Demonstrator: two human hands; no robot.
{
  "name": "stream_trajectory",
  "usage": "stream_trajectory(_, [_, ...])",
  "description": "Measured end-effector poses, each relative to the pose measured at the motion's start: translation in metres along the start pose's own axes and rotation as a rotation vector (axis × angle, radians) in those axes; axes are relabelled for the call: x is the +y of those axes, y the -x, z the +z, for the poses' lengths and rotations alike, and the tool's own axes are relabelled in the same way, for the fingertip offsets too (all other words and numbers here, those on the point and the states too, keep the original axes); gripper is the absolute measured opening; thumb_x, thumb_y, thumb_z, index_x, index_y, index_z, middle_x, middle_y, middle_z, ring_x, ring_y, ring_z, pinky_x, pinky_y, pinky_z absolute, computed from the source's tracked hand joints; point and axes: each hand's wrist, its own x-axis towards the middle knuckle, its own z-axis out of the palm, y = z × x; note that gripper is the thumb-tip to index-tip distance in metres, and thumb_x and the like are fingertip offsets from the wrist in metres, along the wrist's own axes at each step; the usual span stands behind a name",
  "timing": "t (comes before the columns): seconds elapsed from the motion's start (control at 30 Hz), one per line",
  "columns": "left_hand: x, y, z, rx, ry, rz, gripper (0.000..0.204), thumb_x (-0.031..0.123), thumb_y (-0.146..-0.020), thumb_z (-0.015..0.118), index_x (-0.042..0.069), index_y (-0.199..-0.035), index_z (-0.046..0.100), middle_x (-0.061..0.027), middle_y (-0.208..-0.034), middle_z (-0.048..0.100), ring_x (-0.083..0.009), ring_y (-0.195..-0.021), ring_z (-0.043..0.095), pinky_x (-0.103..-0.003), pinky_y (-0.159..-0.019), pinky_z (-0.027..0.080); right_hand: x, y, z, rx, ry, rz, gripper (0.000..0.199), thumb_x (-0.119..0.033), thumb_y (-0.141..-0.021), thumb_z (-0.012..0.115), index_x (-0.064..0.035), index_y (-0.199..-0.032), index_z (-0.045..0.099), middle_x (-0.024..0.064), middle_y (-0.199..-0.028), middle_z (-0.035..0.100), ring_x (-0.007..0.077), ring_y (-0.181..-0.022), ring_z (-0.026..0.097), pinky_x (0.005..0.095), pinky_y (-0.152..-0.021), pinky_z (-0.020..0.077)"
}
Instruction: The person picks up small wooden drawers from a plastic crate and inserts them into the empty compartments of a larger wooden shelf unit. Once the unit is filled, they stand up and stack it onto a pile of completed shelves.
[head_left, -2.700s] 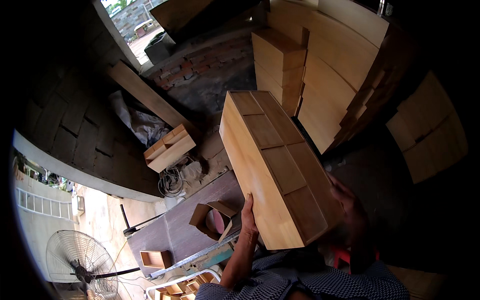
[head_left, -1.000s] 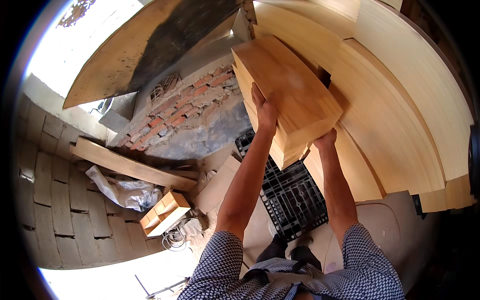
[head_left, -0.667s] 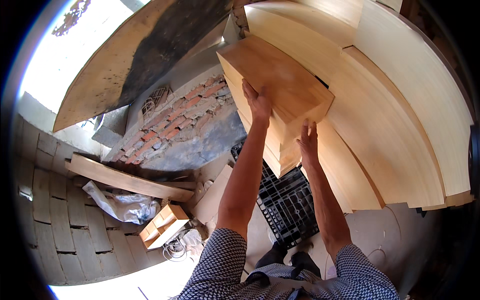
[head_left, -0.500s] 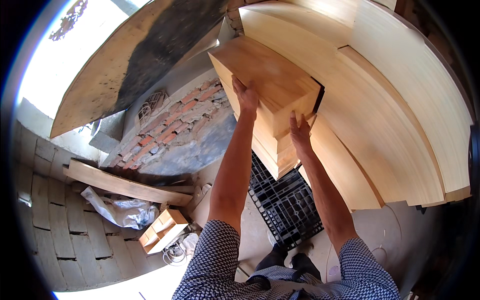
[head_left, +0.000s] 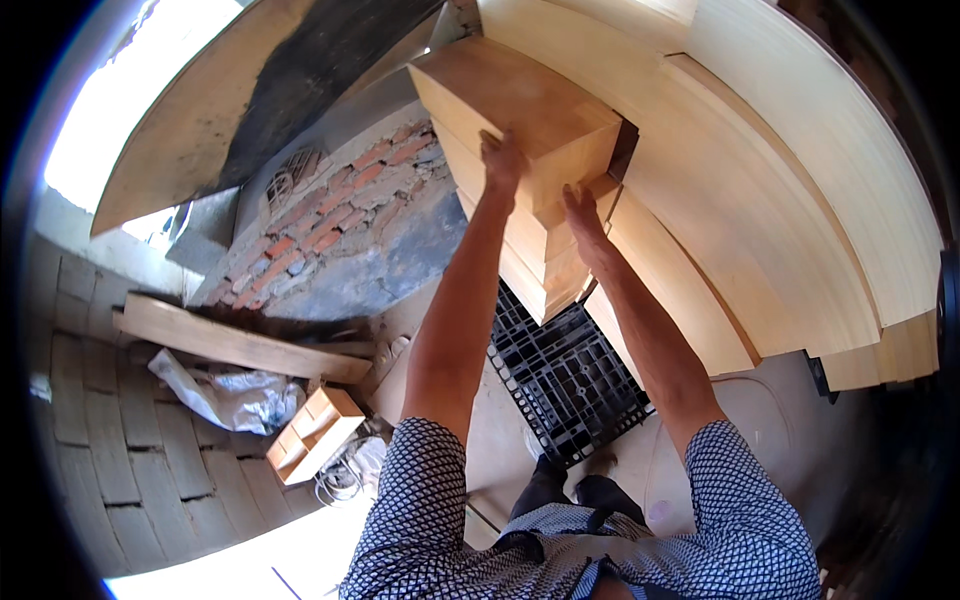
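Observation:
A pale wooden box (head_left: pixel 530 90) with a smooth flat top sits uppermost on a stack of similar wooden pieces (head_left: pixel 520 268). My left hand (head_left: pixel 503 165) grips its near left edge, with the fingers partly out of sight against the wood. At the near right corner, my right hand (head_left: pixel 585 222) holds the lower part of the same box, its fingers bent against the front face. The top box sits slightly out of line with the pieces below. A dark gap shows along its right end.
Under the stack lies a black plastic pallet (head_left: pixel 570 370). Large pale wooden panels (head_left: pixel 740 200) stand close on the right. A brick wall (head_left: pixel 330 220), a leaning board (head_left: pixel 200 120), a long plank (head_left: pixel 240 345) and a small wooden shelf box (head_left: pixel 315 435) are to the left.
Both hands have moved slightly away from me with the top box, which has shifted a little on the stack. The dark gap at its right end looks wider. The whole view has shifted too.

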Motion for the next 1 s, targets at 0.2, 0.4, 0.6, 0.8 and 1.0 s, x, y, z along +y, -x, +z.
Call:
stream_trajectory(0.2, [-0.078,0.127,-0.043,-0.179,-0.054,0.066,0.061,0.05,-0.111,0.054,0.012,-0.158,0.055,-0.0072,-0.16,0.058,-0.0267,-0.145,0.053,-0.047,-0.118,0.042,0.056,0.13,-0.028,-0.325,-0.459,0.175,0.07,-0.052,-0.111,0.061,-0.014,-0.166,0.042,0.0139,-0.169,0.044,0.0289,-0.149,0.052,0.0466,-0.118,0.0457])
stream_trajectory(0.4, [-0.201,0.453,-0.067,-0.142,-0.085,-0.045,0.046,0.032,-0.108,0.069,-0.004,-0.137,0.071,-0.0146,-0.12,0.077,-0.0198,-0.111,0.07,-0.037,-0.1,0.057,0.112,0.391,-0.092,-0.602,-0.658,1.05,0.092,-0.082,-0.104,0.045,-0.0237,-0.174,0.028,0.0094,-0.182,0.02,0.0357,-0.167,0.021,0.0571,-0.134,0.0202])
stream_trajectory(0.6, [-0.175,0.698,-0.077,0.078,0.449,-0.051,0.048,0.026,-0.111,0.067,-0.004,-0.149,0.063,-0.0149,-0.143,0.072,-0.0212,-0.123,0.071,-0.036,-0.108,0.055,0.073,0.545,-0.107,-1.413,-0.917,0.927,0.098,-0.079,-0.105,0.043,-0.0135,-0.175,0.023,0.0235,-0.173,0.035,0.0439,-0.155,0.043,0.059,-0.127,0.0376])
stream_trajectory(0.8, [-0.092,0.814,-0.086,0.353,0.42,0.174,0.049,0.012,-0.104,0.076,-0.007,-0.146,0.063,-0.0198,-0.139,0.074,-0.0242,-0.126,0.072,-0.041,-0.113,0.055,-0.002,0.625,-0.119,-1.901,-1.008,0.928,0.089,-0.07,-0.108,0.046,-0.0111,-0.172,0.029,0.0244,-0.162,0.049,0.0409,-0.143,0.056,0.0542,-0.12,0.0483])
stream_trajectory(1.0, [-0.1,0.909,-0.094,0.597,0.426,0.29,0.039,0.01,-0.101,0.08,-0.007,-0.136,0.072,-0.0155,-0.129,0.077,-0.023,-0.125,0.07,-0.036,-0.114,0.052,-0.011,0.724,-0.124,-2.05,-0.815,0.983,0.08,-0.061,-0.111,0.048,-0.0098,-0.171,0.032,0.0245,-0.155,0.054,0.0373,-0.138,0.06,0.0526,-0.118,0.0505])
